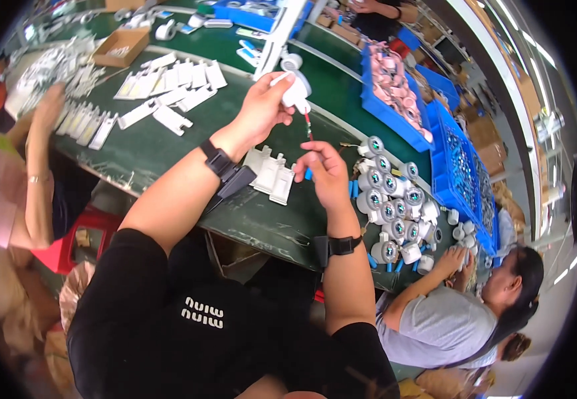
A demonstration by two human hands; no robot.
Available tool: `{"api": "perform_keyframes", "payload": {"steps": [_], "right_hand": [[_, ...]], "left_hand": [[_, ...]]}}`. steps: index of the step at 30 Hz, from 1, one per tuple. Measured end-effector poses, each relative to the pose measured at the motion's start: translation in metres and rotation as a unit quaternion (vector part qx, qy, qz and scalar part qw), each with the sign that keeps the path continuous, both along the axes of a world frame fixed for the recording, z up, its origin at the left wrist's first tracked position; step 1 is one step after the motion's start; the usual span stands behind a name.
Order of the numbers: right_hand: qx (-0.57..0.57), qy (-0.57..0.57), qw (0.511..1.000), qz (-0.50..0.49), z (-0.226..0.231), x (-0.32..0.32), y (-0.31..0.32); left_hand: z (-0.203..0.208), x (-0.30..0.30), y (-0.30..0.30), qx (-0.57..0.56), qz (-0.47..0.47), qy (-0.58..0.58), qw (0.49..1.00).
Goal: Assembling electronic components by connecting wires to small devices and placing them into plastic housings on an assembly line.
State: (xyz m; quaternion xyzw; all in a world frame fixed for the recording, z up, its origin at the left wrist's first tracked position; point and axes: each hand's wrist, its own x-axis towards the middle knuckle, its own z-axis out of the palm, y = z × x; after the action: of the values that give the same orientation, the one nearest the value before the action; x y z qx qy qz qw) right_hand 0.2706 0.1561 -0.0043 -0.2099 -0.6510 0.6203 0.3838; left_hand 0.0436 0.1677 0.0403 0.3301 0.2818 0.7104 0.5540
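blue bins [397, 125] stood beyond the green bench [162, 156]; left hand [262, 106] gripped a white part [295, 96], right hand [326, 174] pinched its wire [308, 124].

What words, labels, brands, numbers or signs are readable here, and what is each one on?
White lettering on the black shirt: two lines, large, but I won't copy it out.
Glowing marks on the round-faced units: too small to read.
White piece in the left hand: no text I can make out.
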Motion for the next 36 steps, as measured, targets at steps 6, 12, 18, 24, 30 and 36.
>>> {"api": "perform_keyframes", "payload": {"steps": [6,12,18,24,30,36], "right_hand": [[-0.041,0.012,0.999,0.006,-0.012,-0.007,-0.005],[-0.058,-0.047,0.993,-0.095,-0.007,-0.008,-0.009],[-0.029,-0.164,0.980,-0.107,0.002,0.002,-0.009],[0.053,-0.302,0.943,-0.127,0.004,-0.011,-0.025],[0.074,-0.340,0.930,-0.121,0.007,-0.012,-0.029],[0.093,-0.356,0.923,-0.111,-0.001,-0.010,-0.027]], "left_hand": [[0.001,-0.010,-0.003,-0.009,0.087,0.083,0.993],[-0.002,-0.002,-0.002,-0.035,0.109,0.100,0.988],[0.005,0.005,-0.014,-0.002,0.121,0.177,0.977],[0.000,0.011,-0.020,0.098,0.250,0.359,0.894],[-0.003,0.014,-0.025,0.070,0.233,0.400,0.884],[-0.004,0.021,-0.028,0.063,0.219,0.449,0.864]]}}
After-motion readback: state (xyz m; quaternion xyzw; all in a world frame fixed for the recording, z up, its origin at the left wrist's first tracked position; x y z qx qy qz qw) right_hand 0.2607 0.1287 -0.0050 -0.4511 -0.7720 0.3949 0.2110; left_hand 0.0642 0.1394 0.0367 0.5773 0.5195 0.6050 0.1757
